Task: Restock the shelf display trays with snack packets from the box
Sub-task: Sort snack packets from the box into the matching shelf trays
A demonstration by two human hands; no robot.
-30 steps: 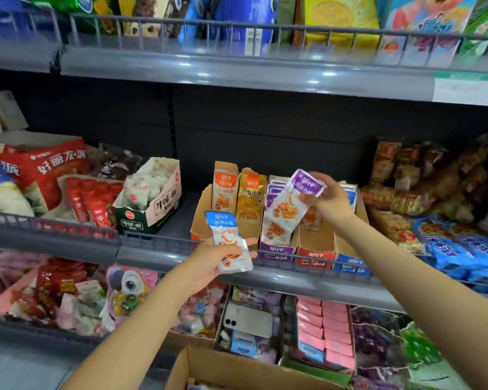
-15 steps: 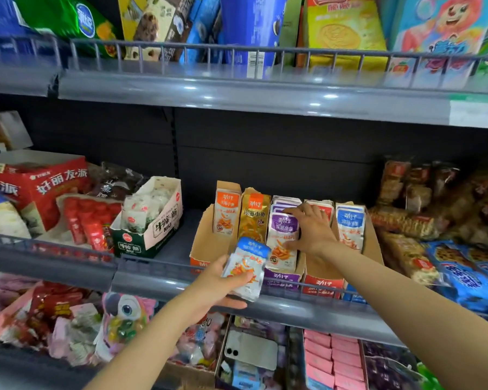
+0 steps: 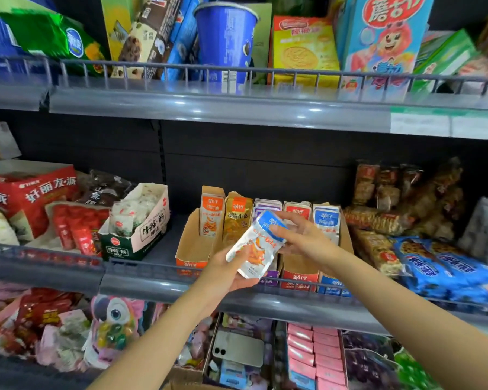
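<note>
A blue-topped snack packet (image 3: 254, 246) is held in front of the cardboard display trays on the middle shelf. My left hand (image 3: 228, 270) grips its lower end from below. My right hand (image 3: 302, 237) pinches its blue top edge with thumb and fingers. Behind it stand several trays: an orange tray (image 3: 190, 249) holding few packets, a purple tray (image 3: 268, 205), a red tray (image 3: 299, 273) and a blue tray (image 3: 327, 218) with upright packets. The supply box shows only as a cardboard edge (image 3: 197, 386) at the bottom.
A wire rail (image 3: 141, 267) runs along the middle shelf front. A green-and-white carton (image 3: 137, 232) stands left of the trays; blue cookie packs (image 3: 445, 266) lie right. A phone (image 3: 238, 351) lies on goods on the lower shelf. The upper shelf (image 3: 237, 105) overhangs.
My right hand has left the purple packet in its tray and come back to take the top of the blue packet. My left hand raised that packet up and to the right.
</note>
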